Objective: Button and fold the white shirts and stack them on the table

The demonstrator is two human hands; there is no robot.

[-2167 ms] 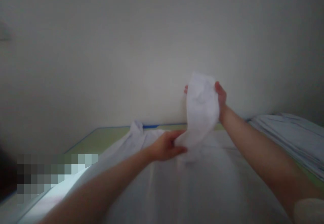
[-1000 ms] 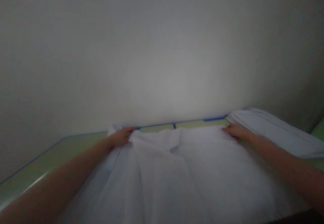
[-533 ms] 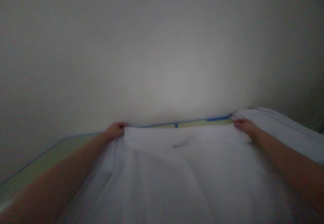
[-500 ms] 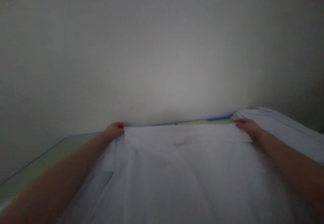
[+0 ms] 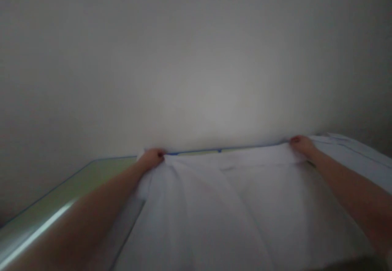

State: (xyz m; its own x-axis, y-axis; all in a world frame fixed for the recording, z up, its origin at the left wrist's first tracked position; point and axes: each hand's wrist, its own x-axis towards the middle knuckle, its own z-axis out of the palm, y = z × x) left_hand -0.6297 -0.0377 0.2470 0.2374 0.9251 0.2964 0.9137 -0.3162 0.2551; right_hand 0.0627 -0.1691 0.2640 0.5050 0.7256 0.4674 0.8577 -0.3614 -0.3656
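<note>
A wide white cloth (image 5: 220,205) stretches between my two hands, its hemmed far edge pulled nearly straight and its body falling in soft folds toward me. My left hand (image 5: 152,158) is closed on the far left part of that edge, with a small flap of cloth sticking out beyond it. At the far right, my right hand (image 5: 301,145) pinches the edge close to the wall. Under the cloth lies a greenish table top (image 5: 105,172) with a blue border; most of it is covered.
A plain pale wall (image 5: 196,58) rises right behind the table's far edge. More white cloth (image 5: 352,152) lies at the right, beyond my right hand. A bright streak of reflected light crosses the table top at the lower left.
Both hands have shifted a little to the right with the cloth, and the right one is slightly farther up toward the wall. More of the green top shows at the left.
</note>
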